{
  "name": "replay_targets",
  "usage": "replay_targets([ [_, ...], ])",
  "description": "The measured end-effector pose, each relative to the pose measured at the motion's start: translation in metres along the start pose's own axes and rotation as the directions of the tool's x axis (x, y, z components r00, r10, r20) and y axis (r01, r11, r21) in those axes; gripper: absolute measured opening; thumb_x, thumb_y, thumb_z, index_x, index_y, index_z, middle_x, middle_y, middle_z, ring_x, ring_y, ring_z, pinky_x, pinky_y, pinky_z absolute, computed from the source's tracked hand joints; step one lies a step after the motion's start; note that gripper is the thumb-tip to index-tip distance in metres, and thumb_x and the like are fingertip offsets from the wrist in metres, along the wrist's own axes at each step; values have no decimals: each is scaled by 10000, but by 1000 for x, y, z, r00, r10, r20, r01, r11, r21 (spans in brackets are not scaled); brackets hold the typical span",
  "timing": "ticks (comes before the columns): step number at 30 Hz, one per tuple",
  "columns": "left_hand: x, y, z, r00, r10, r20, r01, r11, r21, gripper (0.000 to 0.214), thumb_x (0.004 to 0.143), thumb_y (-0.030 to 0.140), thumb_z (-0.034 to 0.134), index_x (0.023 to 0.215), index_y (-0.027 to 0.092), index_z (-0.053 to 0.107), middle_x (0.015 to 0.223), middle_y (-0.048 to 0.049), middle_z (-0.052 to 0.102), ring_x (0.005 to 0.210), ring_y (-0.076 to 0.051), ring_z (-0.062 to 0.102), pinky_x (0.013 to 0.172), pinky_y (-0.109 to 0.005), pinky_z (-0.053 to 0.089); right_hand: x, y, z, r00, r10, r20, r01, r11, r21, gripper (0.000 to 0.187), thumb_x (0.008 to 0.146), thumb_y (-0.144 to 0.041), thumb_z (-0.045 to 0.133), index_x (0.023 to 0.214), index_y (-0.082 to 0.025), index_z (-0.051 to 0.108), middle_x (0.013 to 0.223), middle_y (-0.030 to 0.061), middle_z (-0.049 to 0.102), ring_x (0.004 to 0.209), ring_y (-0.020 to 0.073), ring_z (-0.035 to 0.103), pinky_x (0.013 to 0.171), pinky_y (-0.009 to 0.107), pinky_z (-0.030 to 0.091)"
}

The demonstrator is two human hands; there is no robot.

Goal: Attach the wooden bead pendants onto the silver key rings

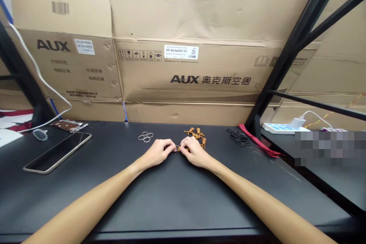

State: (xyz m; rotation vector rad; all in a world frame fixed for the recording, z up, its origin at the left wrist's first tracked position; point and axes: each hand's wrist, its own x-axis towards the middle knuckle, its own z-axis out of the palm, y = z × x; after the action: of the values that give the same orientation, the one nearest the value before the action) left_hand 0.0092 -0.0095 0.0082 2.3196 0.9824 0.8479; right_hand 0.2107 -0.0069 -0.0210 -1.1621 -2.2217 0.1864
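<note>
My left hand [159, 151] pinches a thin metal ring [176, 146] at the middle of the table. Close beside it, my right hand [195, 152] is closed on the cord of a brown bead pendant; my fingers hide most of that pendant. Ring and cord meet between my fingertips, but whether they are joined I cannot tell. Just behind my right hand lies a small heap of brown bead pendants [197, 134] with yellow-brown cords. Several loose metal rings [146, 136] rest to the left of my left hand.
Black clasps or rings [240, 137] lie in a pile at the right, by a red strap [260, 143]. A phone [58, 153] and a white cable [40, 74] are at the left. Cardboard boxes [183, 15] stand behind the black table [183, 198]; a power strip [281, 128] sits beyond the right frame post.
</note>
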Motion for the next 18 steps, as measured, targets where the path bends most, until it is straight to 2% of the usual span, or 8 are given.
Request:
replay_targets([
  [7,1,-2,0,999,-32,13,33,998,-44,321,894,364,437,821,163,676,831,-36,708,768,-165,626,765,-260,464,0,-5,-3,1000,-5,15,5,1000,0,234,898,-242,485,683,-185,556,905,54,609,892,187,499,829,359,406],
  [14,2,-3,-2,999,-31,37,34,996,-84,318,893,370,447,827,158,675,839,-40,704,781,-166,622,792,-266,467,0,-6,-4,1000,9,30,-8,1000,-29,218,878,-222,510,668,-183,556,929,49,594,905,188,487,833,356,404],
  [18,1,-4,-2,998,0,63,2,1000,-30,292,890,366,455,871,172,673,865,-35,696,789,-164,617,771,-264,471,-1,-3,-3,1000,10,9,-10,998,-64,171,866,-209,522,699,-186,553,924,47,587,896,190,479,830,358,401],
])
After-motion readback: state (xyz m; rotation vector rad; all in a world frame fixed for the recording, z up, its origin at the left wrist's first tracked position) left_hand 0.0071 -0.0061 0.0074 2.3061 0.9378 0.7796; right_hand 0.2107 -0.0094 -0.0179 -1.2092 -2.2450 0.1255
